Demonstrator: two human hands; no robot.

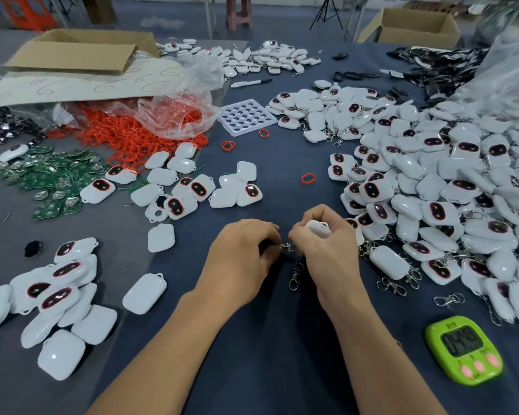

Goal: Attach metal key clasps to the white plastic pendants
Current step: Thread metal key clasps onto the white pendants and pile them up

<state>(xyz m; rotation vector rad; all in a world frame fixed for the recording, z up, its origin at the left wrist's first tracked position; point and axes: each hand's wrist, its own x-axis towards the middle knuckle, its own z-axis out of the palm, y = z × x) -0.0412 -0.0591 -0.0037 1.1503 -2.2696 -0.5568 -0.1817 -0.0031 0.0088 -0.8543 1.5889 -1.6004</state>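
Observation:
My right hand [327, 250] grips a white plastic pendant [318, 228] at the table's near centre. My left hand [243, 250] pinches the small ring end of a metal key clasp [295, 274] right beside that pendant; the clasp's chain and hook hang down between my hands. What the left hand holds besides the ring is hidden by its fingers. Several pendants without clasps lie at the near left [57, 298] and centre left [177, 187]. A large heap of pendants with clasps [447, 181] fills the right side.
Loose clasps [393, 284] lie right of my right hand. A green timer [465, 348] sits near right. Red rings [138, 136] under a plastic bag, green circuit boards [51, 181], a white tray [247, 115] and cardboard boxes [81, 52] stand further back.

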